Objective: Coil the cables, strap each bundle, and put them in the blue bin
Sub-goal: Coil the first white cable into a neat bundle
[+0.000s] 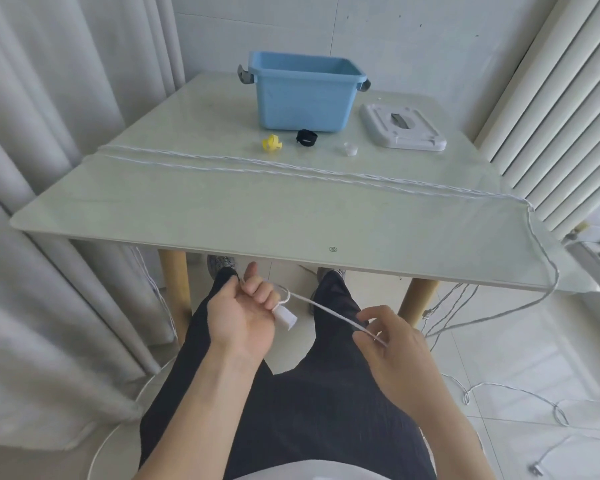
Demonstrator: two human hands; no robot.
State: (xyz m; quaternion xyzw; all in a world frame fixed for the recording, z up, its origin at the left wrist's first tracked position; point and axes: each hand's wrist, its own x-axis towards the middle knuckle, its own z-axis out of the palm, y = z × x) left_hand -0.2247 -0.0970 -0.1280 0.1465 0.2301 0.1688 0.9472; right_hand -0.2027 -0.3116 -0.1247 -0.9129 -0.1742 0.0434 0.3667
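Observation:
Below the table's front edge, my left hand (246, 313) grips one end of a white cable (326, 310), its white plug (286, 317) sticking out by the fingers. My right hand (388, 344) pinches the same cable a short way along. More white cable strands (257, 164) stretch across the table and drop over its right corner to the floor. The blue bin (305, 91) stands open at the table's far side. A yellow strap (272, 143), a black strap (306, 137) and a white strap (350, 148) lie in front of it.
The bin's grey lid (402, 130) lies right of the bin. The glass table (222, 209) has wooden legs. Curtains hang left, a radiator stands right. Loose cable (520, 393) trails on the tiled floor at the right. My legs are under the table.

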